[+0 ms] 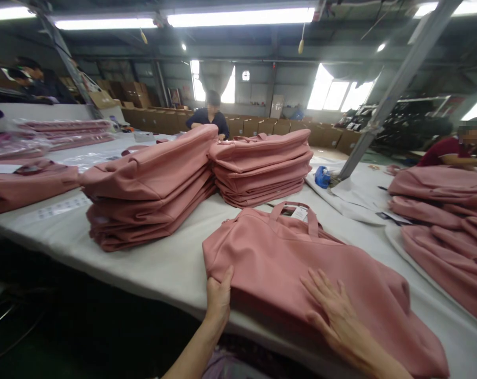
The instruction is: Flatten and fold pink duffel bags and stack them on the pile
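A pink bag [278, 258] with two short handles and a white tag [299, 213] lies on the white-covered table in front of me. My left hand [219, 292] grips its lower left corner, thumb on the near face and the other fingers hidden beneath. Flat against the front panel, fingers spread, rests my right hand [333, 308]. Just behind this bag stand two stacks of similar pink bags, a left stack [151, 195] and a middle stack [262, 163].
More pink bags [451, 221] are heaped at the right. Plastic-wrapped pink bags [65, 131] lie far left. A blue object [323, 177] sits by a slanted metal post [392, 95]. One person [209, 118] works across the table; others are at both sides. Cardboard boxes line the back.
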Motion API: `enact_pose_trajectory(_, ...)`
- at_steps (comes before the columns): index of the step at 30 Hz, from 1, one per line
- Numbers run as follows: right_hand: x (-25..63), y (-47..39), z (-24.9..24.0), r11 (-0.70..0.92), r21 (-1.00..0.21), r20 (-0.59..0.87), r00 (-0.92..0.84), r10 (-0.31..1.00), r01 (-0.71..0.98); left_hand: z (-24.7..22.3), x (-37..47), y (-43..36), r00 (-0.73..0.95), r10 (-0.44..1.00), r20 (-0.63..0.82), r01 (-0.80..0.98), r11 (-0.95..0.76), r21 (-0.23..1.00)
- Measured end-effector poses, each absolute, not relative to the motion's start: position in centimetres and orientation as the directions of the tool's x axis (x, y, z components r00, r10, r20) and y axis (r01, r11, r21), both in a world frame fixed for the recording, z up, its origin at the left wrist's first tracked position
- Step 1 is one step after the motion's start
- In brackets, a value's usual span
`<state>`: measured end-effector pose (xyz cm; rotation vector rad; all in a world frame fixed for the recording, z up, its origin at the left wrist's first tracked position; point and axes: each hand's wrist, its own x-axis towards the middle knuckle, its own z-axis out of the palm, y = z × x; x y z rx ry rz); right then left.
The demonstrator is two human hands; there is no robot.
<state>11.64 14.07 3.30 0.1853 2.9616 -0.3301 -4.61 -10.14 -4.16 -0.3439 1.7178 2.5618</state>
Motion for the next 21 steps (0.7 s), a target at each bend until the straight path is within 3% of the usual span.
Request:
enact_pose_trajectory(4,10.1,11.9,5.6,0.977,-0.214,-0.193,-0.98,-0.052,-0.01,-4.4,-4.8,-10.7,-0.98,-0.089,-0.176,-0.148,-0.258,0.955)
enact_pose_trajectory(9,8.8,12.0,4.9,0.928,-0.371,-0.271,-0.955,-0.123,-0.015,-4.1,-4.8,-11.4,-0.981,-0.057,-0.188,-0.18,-0.123,0.976)
enact_pose_trajectory(17,7.2,13.0,0.5,0.973,-0.229,-0.122,-0.991,-0.052,-0.023,-3.9,-4.9,-11.9,-0.98,-0.026,-0.195,-0.195,0.013,0.981)
enact_pose_trajectory(21,6.5,13.2,-0.1,0.984,-0.164,-0.069,-0.996,0.063,0.073,-4.1,-5.0,-12.0,-0.977,-0.022,-0.21,-0.21,0.026,0.977)
